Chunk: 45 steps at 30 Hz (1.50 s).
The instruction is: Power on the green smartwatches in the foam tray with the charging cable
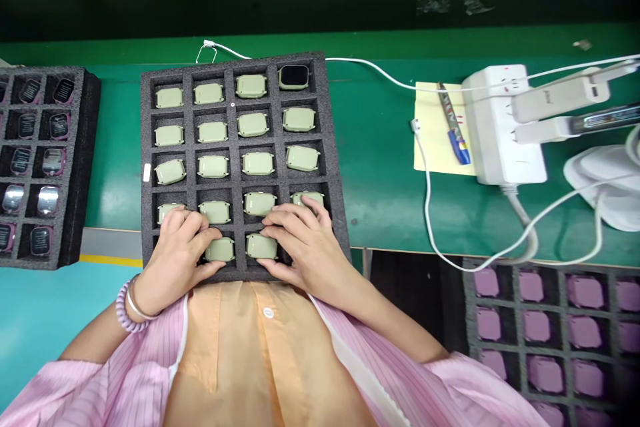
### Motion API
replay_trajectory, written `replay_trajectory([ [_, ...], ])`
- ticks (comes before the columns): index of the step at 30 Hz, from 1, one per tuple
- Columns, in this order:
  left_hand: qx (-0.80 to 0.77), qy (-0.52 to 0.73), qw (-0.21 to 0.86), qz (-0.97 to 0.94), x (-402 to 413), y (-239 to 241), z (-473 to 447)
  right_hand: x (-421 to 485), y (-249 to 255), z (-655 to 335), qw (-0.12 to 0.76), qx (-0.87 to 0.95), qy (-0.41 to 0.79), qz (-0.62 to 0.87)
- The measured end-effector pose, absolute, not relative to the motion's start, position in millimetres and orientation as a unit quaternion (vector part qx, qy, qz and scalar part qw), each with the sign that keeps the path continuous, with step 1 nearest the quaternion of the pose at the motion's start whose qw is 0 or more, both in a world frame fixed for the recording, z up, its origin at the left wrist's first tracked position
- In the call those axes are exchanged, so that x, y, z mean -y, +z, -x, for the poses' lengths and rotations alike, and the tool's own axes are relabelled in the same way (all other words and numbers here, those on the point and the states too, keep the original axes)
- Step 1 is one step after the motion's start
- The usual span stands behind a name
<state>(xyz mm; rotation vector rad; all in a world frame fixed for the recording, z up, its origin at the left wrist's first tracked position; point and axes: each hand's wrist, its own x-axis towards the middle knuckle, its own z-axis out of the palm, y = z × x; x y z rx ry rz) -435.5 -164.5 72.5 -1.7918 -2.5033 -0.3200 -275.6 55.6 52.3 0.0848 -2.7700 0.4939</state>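
Observation:
A dark foam tray [233, 105] full of pale green watch bodies lies in front of me, its near edge against my shirt. My left hand [177, 250] is closed at the front row, thumb and forefinger around the left end of a green watch body [220, 249]. Beside it, the thumb and fingers of my right hand [307, 243] pinch the right end of another green watch body [261, 246]. Both pieces sit in their compartments. One watch body with a black screen [293, 76] faces up in the far right corner. My hands cover parts of the front compartments.
Another foam tray [75, 167] with screen-up watches stands at left. On the right are a white power strip [515, 153] with chargers, a yellow paper [435, 147], a blue-capped pen [457, 140] and white cables. Lower right, a tray [510, 307] holds purple pieces.

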Motion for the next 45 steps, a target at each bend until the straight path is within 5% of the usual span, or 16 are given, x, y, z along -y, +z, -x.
replay_trajectory([
  [35,0.781,-0.117,0.052,0.611,164,81,444,-58,66,278,0.162,0.978,0.116,-0.068],
  [38,0.810,-0.119,-0.036,0.573,156,89,457,-69,78,293,0.158,0.976,0.100,-0.113],
  [42,0.869,-0.083,-0.237,0.427,131,99,475,-77,90,352,0.038,0.986,0.158,-0.045],
  [45,0.875,-0.068,-0.251,0.409,117,103,484,-73,97,403,-0.114,0.976,0.176,0.062],
])
